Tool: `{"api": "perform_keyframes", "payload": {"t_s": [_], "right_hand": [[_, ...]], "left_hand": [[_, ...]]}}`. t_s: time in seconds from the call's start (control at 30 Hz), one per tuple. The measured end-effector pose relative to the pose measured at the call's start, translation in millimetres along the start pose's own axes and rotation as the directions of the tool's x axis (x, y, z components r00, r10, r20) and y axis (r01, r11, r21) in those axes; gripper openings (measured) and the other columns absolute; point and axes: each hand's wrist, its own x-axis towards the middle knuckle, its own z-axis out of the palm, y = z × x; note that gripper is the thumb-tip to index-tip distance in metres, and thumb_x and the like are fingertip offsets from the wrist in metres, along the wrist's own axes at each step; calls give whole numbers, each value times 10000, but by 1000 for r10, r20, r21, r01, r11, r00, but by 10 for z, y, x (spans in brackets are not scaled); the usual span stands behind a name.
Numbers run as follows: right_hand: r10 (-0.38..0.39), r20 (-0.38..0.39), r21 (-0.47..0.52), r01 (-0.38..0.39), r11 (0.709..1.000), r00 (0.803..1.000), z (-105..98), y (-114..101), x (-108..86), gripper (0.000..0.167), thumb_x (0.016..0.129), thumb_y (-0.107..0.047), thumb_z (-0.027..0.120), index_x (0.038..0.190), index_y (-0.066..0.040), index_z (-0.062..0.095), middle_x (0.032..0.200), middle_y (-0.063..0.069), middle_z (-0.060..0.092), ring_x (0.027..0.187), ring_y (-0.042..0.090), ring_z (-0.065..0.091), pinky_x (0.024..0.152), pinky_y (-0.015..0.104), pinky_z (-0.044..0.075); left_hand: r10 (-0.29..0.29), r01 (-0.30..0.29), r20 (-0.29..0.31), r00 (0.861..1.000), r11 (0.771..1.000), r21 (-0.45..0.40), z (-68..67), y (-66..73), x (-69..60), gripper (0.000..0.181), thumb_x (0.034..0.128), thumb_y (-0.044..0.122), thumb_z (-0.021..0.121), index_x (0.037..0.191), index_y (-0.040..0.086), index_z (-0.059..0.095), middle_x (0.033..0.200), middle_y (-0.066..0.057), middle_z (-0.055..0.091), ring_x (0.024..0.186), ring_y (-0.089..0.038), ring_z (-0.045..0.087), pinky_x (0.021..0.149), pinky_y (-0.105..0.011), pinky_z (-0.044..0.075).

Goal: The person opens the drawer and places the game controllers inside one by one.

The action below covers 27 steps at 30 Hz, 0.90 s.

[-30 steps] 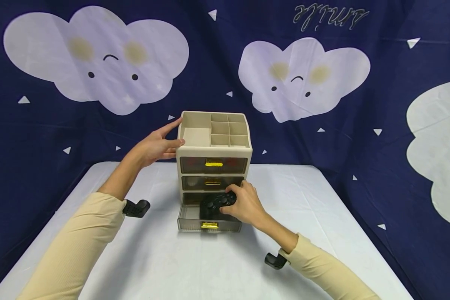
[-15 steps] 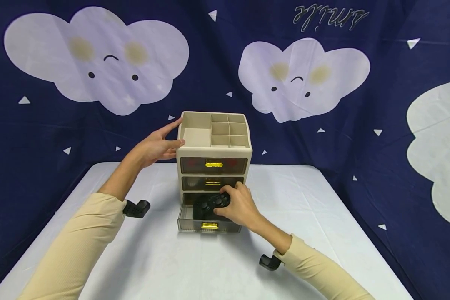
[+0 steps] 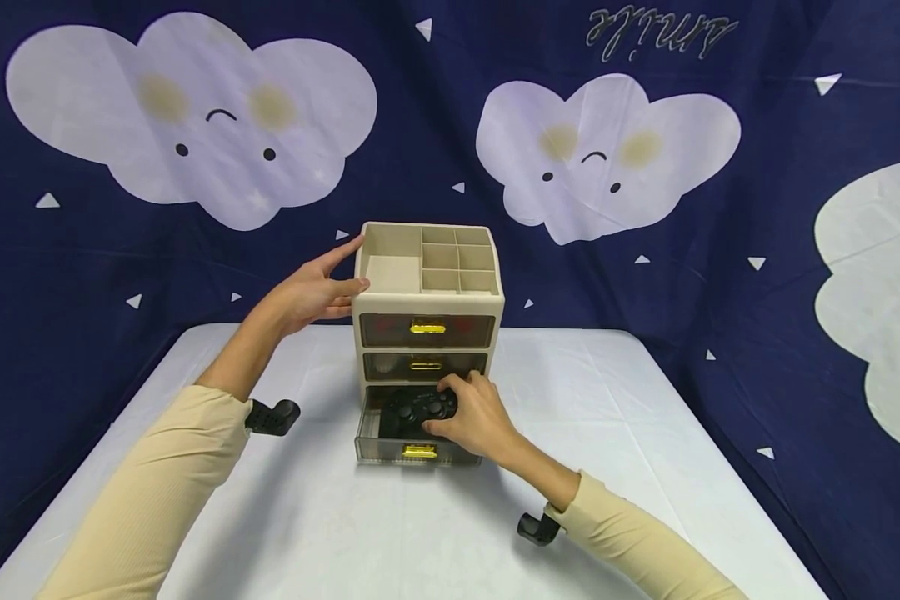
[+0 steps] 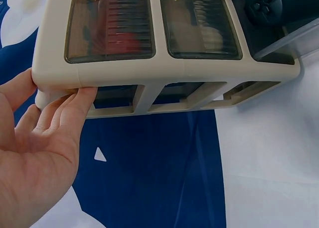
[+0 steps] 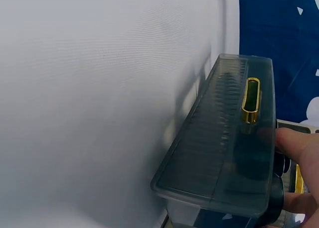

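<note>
A cream desktop drawer organizer (image 3: 429,302) stands on the table with its bottom drawer (image 3: 378,450) pulled out. Inside that drawer lies a black game controller (image 3: 408,412). My right hand (image 3: 480,417) grips the controller's right end between thumb and fingers; some fingertips are hidden behind it. In the right wrist view, the thumb and a finger reach behind the smoky drawer front (image 5: 219,138). With fingers extended, my left hand (image 3: 307,296) rests on the organizer's upper left side, thumb at the top rim. The left wrist view shows those fingers (image 4: 82,101) touching the side frame.
Two more drawers with gold handles, the top one (image 3: 461,331) and the middle one (image 3: 382,367), are closed. Divided compartments (image 3: 457,258) form the organizer's top. A white cloth covers the table (image 3: 307,517), and a dark blue cloud-print curtain (image 3: 420,150) hangs behind.
My right hand has moved left with the controller, which now sits farther left and flatter in the open drawer. My left hand stays where it was.
</note>
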Motion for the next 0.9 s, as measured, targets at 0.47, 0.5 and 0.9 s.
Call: {"api": "perform_keyframes", "payload": {"t_s": [0.47, 0.5, 0.9], "right_hand": [[-15, 19, -36, 15, 999, 1000, 70, 17, -20, 554, 752, -472, 879, 1141, -119, 706, 1060, 131, 704, 1033, 334, 632, 867, 472, 439], [-16, 19, -38, 17, 999, 1000, 75, 18, -22, 555, 754, -474, 877, 1141, -115, 706, 1080, 135, 710, 1060, 347, 633, 868, 475, 434], [-13, 39, -81, 16, 997, 999, 120, 38, -29, 541, 766, -504, 854, 1121, -122, 709, 1092, 133, 735, 1075, 346, 639, 792, 430, 378]], "left_hand": [[-3, 3, -3, 1000, 1000, 7, 0, 9, -12, 803, 1043, 212, 597, 1597, 503, 95, 1583, -164, 362, 1219, -246, 601, 1092, -437, 492], [-2, 2, -4, 1000, 1000, 7, 0, 9, -12, 803, 1043, 210, 597, 1597, 504, 96, 1578, -164, 368, 1218, -247, 602, 1089, -435, 494], [2, -2, -6, 1000, 1000, 5, -5, -9, 1, 803, 1036, 228, 611, 1596, 507, 108, 1593, -150, 352, 1203, -238, 610, 1077, -425, 506]]}}
